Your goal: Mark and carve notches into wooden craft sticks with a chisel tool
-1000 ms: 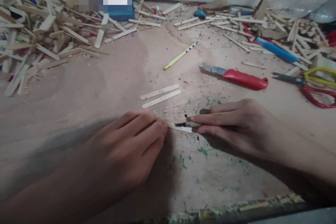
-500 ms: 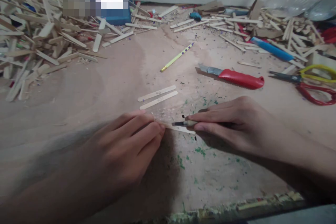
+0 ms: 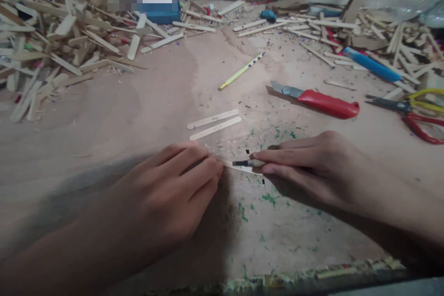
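My left hand [image 3: 178,185] is closed, its fingertips pinning the left end of a craft stick [image 3: 247,169] to the wooden table. My right hand [image 3: 312,159] grips a small craft knife [image 3: 257,163] with a dark, narrow blade and a pale handle. The blade lies over the middle of that stick, just right of my left fingertips; whether it cuts in cannot be made out. Beyond my left hand lie two more craft sticks, the upper stick [image 3: 211,119] and the lower stick [image 3: 215,128], both with small shapes drawn on them.
A yellow pencil [image 3: 241,71], a red utility knife [image 3: 328,102] and scissors [image 3: 409,106] lie beyond my hands. Heaped sticks [image 3: 65,32] cover the far left, with more at the far right beside a blue tool [image 3: 373,64]. Green scraps dot the worn table [image 3: 294,240].
The camera view has shifted a little, so the tabletop things sit farther right in the picture. Both hands keep their holds, and the knife stays over the stick.
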### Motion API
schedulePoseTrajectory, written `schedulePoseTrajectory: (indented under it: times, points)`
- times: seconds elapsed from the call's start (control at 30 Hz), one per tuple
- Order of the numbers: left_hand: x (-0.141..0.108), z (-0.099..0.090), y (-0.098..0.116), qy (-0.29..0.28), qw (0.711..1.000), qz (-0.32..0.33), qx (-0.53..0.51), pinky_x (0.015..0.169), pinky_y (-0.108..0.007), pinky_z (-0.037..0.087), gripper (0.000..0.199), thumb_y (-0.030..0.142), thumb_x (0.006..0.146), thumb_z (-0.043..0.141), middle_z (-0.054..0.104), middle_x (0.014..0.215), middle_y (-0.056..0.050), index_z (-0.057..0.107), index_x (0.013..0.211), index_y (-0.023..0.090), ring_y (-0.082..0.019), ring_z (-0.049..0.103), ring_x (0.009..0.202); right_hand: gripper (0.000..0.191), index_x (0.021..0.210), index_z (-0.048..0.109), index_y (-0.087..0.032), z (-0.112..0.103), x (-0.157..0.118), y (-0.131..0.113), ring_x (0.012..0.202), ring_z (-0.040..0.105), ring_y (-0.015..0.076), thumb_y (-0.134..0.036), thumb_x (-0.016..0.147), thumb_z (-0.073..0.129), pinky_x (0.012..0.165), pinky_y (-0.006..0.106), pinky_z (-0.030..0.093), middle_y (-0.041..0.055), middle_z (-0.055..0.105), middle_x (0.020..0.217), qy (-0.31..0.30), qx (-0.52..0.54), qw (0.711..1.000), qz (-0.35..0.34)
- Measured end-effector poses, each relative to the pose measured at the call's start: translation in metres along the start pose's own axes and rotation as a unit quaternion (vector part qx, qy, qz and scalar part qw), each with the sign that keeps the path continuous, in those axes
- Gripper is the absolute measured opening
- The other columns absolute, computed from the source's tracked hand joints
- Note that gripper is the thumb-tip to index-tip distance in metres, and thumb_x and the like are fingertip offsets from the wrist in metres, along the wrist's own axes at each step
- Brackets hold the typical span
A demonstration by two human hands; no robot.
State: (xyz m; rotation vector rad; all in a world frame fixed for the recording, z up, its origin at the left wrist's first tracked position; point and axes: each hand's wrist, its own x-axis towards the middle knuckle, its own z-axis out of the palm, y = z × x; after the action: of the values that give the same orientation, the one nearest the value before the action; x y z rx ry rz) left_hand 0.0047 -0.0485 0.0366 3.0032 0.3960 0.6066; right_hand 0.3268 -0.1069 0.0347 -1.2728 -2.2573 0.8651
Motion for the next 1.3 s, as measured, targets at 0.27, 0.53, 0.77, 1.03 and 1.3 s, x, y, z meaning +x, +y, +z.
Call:
schedulePoseTrajectory:
  times: [0.27, 0.53, 0.77, 1.03, 1.3]
  points:
    - [-0.007, 0.002, 0.001, 0.0, 1.0, 0.001, 0.014, 0.107, -0.048, 0.073, 0.036, 0.008, 0.131, 0.05, 0.091, 0.116, -0.011, 0.085, 0.123, 0.007, -0.029, 0.086, 0.108, 0.031, 0.132, 0.094, -0.021, 0.004, 0.003, -0.004, 0.078, 0.086, 0.0189, -0.036, 0.134, 0.067, 0.067, 0.033, 0.057, 0.0088, 0.095, 0.106, -0.005, -0.017, 1.0, -0.008]
    - [-0.005, 0.004, -0.003, -0.016, 1.0, 0.008, 0.006, 0.109, -0.048, 0.071, 0.029, 0.008, 0.129, 0.055, 0.091, 0.119, -0.012, 0.084, 0.127, 0.006, -0.03, 0.086, 0.113, 0.03, 0.125, 0.097, -0.022, -0.009, 0.005, -0.005, 0.084, 0.091, 0.0224, -0.037, 0.131, 0.072, 0.071, 0.035, 0.065, 0.0081, 0.098, 0.11, -0.007, 0.027, 0.999, 0.024]
    - [-0.003, -0.004, -0.001, -0.023, 1.0, 0.002, 0.011, 0.107, -0.047, 0.072, 0.046, 0.006, 0.129, 0.046, 0.091, 0.113, -0.009, 0.087, 0.11, 0.013, -0.029, 0.085, 0.104, 0.03, 0.14, 0.097, -0.021, -0.005, 0.004, -0.003, 0.082, 0.089, 0.0218, -0.034, 0.131, 0.071, 0.07, 0.033, 0.063, 0.0103, 0.096, 0.107, -0.007, 0.007, 1.0, -0.004]
    - [-0.004, 0.007, 0.0, 0.007, 1.0, 0.004, 0.004, 0.104, -0.048, 0.071, 0.031, 0.007, 0.129, 0.056, 0.09, 0.114, -0.01, 0.085, 0.12, 0.007, -0.029, 0.084, 0.107, 0.029, 0.143, 0.096, -0.018, -0.001, 0.003, -0.003, 0.081, 0.088, 0.0197, -0.031, 0.131, 0.072, 0.073, 0.03, 0.062, 0.0106, 0.096, 0.106, 0.012, -0.004, 1.0, -0.023]
    - [-0.005, 0.005, 0.0, 0.009, 1.0, -0.01, 0.002, 0.105, -0.046, 0.07, 0.032, 0.008, 0.131, 0.055, 0.091, 0.115, -0.009, 0.084, 0.117, 0.01, -0.027, 0.085, 0.106, 0.024, 0.137, 0.099, -0.026, -0.01, 0.005, -0.006, 0.092, 0.094, 0.0218, -0.027, 0.127, 0.077, 0.08, 0.03, 0.07, 0.0067, 0.099, 0.115, 0.003, 0.025, 1.0, 0.011]
